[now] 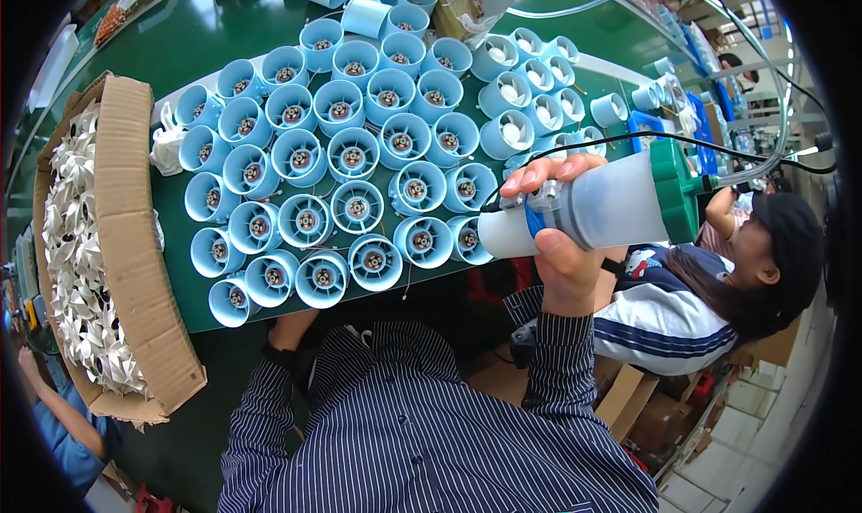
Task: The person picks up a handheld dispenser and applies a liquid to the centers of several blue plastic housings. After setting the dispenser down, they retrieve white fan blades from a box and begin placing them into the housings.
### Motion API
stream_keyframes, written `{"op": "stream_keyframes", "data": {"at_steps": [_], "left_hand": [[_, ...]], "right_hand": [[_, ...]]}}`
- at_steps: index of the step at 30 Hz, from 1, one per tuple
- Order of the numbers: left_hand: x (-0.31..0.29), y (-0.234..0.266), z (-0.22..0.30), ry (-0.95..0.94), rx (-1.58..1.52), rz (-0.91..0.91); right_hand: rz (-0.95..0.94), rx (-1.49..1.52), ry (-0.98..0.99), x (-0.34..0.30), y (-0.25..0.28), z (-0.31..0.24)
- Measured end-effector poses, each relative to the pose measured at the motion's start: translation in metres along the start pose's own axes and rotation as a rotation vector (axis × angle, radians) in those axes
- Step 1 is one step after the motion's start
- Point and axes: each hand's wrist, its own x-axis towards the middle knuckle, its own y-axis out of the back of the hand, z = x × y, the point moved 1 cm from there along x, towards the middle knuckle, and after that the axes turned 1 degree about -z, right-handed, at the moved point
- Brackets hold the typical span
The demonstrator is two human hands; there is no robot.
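**Dispenser held level at the corner of the blue cluster**

The frosted dispenser (620,210) is at the near right corner of the blue housings (301,182), lying almost sideways with its pale tip (499,235) toward them. The right grip (571,277) is wrapped around its narrow end, fingers over the top and thumb below — probably because holding close to the tip steadies it. Its wide end sticks out away from the housings, perhaps so the clear tube (738,175) from the cap runs free of them. Whether the tip touches the nearest housing is unclear.

The left grip (294,328) is below the housings' near edge, mostly hidden (there is no telling whether it holds anything).

The housings stand mouth up and close together on the green bench (189,42), presumably so each motor (353,157) can be reached from above. Similar cups with white fans (512,131) stand just right of them, and a carton (144,244) of loose white blades (85,271) sits along their left side, likely for easy reach.

The dispenser itself looks cloudy and smooth: a tapering translucent body, a blue band near the fingers, a ribbed green cap (675,192).
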Motion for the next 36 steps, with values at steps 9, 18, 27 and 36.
{"op": "stream_keyframes", "data": {"at_steps": [9,18,27,36], "left_hand": [[-0.016,0.054,0.058,0.393,-0.244,-0.248],[-0.009,0.097,0.098,0.042,-0.056,0.132],[-0.025,0.094,0.072,0.227,0.013,0.761],[-0.014,0.102,0.049,0.259,-0.044,0.818]], "right_hand": [[-0.032,0.023,0.016,-0.003,0.002,0.004],[0.014,-0.019,-0.002,0.000,0.001,0.000],[-0.052,-0.002,0.069,0.003,0.006,0.004],[-0.026,-0.006,0.067,0.002,0.008,0.005]]}}
